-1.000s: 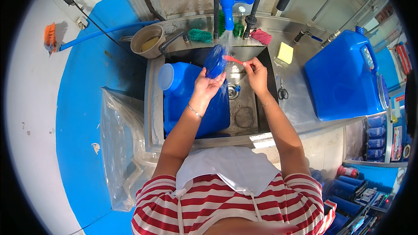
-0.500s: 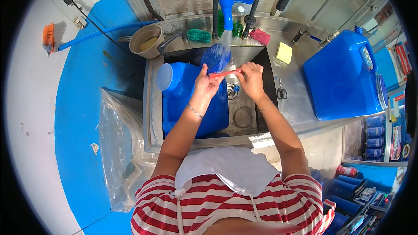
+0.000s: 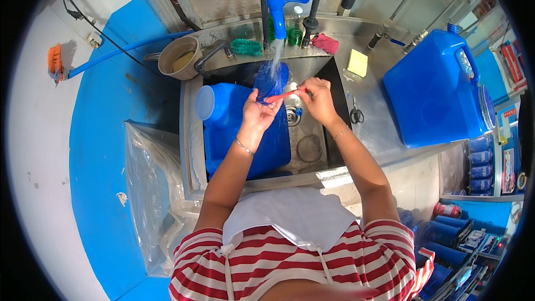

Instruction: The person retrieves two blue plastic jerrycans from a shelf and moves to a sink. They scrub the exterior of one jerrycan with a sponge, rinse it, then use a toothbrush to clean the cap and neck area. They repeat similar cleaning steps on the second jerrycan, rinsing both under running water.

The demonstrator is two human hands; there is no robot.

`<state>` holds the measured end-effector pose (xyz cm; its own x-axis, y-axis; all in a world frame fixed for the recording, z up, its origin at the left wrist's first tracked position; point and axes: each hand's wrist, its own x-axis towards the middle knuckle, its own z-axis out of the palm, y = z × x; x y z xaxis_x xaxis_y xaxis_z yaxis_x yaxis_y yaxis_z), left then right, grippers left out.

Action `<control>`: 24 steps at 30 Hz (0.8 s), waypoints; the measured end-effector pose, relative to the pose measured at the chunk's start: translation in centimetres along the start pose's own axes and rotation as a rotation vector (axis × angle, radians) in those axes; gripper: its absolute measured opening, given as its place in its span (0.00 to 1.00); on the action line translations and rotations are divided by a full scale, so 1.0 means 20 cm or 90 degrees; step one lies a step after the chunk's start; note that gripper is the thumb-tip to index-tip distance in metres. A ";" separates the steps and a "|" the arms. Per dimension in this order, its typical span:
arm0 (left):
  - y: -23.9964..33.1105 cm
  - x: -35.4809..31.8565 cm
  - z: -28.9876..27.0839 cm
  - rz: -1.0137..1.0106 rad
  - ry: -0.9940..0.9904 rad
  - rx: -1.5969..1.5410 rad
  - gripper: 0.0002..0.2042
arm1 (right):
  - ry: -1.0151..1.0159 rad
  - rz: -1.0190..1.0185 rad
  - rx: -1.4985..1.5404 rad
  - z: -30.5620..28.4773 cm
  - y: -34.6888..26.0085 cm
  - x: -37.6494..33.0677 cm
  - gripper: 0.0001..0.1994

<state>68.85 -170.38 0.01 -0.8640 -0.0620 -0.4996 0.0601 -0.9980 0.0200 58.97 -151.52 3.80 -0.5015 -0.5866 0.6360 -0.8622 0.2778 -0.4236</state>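
Note:
In the sink, my left hand (image 3: 258,115) grips a round blue lid (image 3: 272,79) at its near edge, palm turned up. Water from the blue-handled faucet (image 3: 277,15) pours onto the lid. My right hand (image 3: 319,100) pinches the end of a slim red stick shaped like a toothbrush (image 3: 282,96). The stick's other end rests at the lid's near rim by my left fingers; any bristles are too small to make out. A large blue water jug (image 3: 245,134) lies in the sink below my left hand, its wide round mouth toward the left.
A second blue jug (image 3: 432,92) stands on the steel counter at right, near scissors (image 3: 356,112) and a yellow sponge (image 3: 357,63). Behind the sink are a green scrubber (image 3: 246,47), a green bottle (image 3: 295,28) and a red cloth (image 3: 325,44). A beige pot (image 3: 179,58) sits at left.
The whole view has shifted slightly. Both hands keep their holds, and the red stick has moved only a little against the lid, which appears tilted somewhat differently under the water.

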 end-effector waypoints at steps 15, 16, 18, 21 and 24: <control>-0.06 -0.09 0.04 0.131 0.050 0.191 0.17 | -0.011 0.359 0.559 0.19 0.12 -0.09 0.12; -0.05 -0.09 0.03 0.124 0.009 0.226 0.17 | -0.007 0.379 0.570 0.18 0.13 -0.09 0.12; -0.04 -0.08 0.00 0.118 -0.024 0.318 0.19 | -0.054 0.393 0.582 0.16 0.17 -0.10 0.12; -0.02 -0.05 -0.02 0.229 -0.081 0.633 0.19 | -0.132 0.391 0.506 0.11 0.19 -0.13 0.12; -0.04 -0.03 -0.02 0.279 -0.145 0.902 0.16 | -0.166 0.424 0.344 0.01 0.21 -0.18 0.14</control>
<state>69.57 -169.50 0.04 -0.9713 -0.2188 -0.0934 -0.0782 -0.0774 0.9939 57.20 -148.37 -0.44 -0.7966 -0.6044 0.0107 -0.2136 0.2650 -0.9403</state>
